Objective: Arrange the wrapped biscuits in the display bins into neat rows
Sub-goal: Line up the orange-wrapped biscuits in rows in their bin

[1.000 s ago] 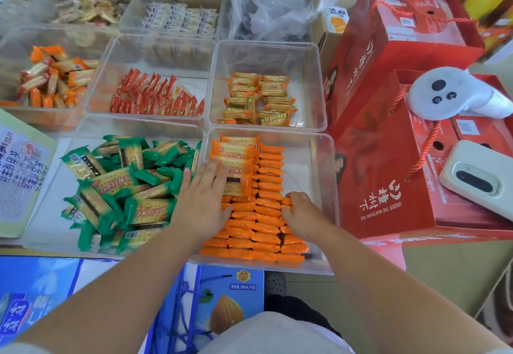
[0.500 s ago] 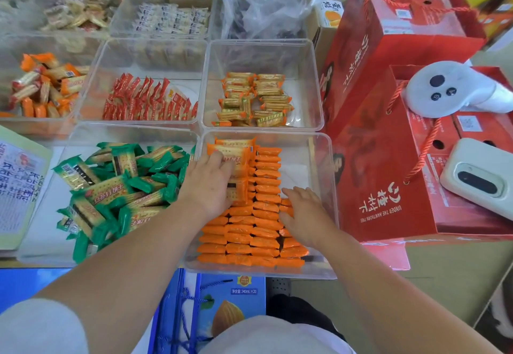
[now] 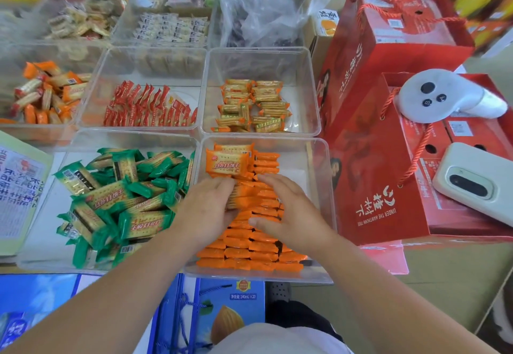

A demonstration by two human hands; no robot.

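Note:
A clear bin (image 3: 323,165) at the front right holds orange wrapped biscuits (image 3: 249,253), stacked on edge in rows. One orange pack (image 3: 226,163) lies face up at the far end. Both my hands are inside this bin, close together over the middle of the stack. My left hand (image 3: 204,212) grips a bunch of the orange packs between fingers and thumb from the left. From the right, my right hand (image 3: 291,215) holds the same bunch, fingers over the top and thumb below. The packs under my palms are hidden.
A bin of loose green wrapped biscuits (image 3: 116,203) sits to the left. Behind are bins of red packs (image 3: 147,106), gold packs (image 3: 252,106) and orange-brown packs (image 3: 47,92). Red gift boxes (image 3: 388,181), a white controller (image 3: 449,95) and a phone (image 3: 474,181) stand right.
My right hand has moved from the near right of the orange stack forward to its middle, meeting my left hand. My left hand has curled round a bunch of packs.

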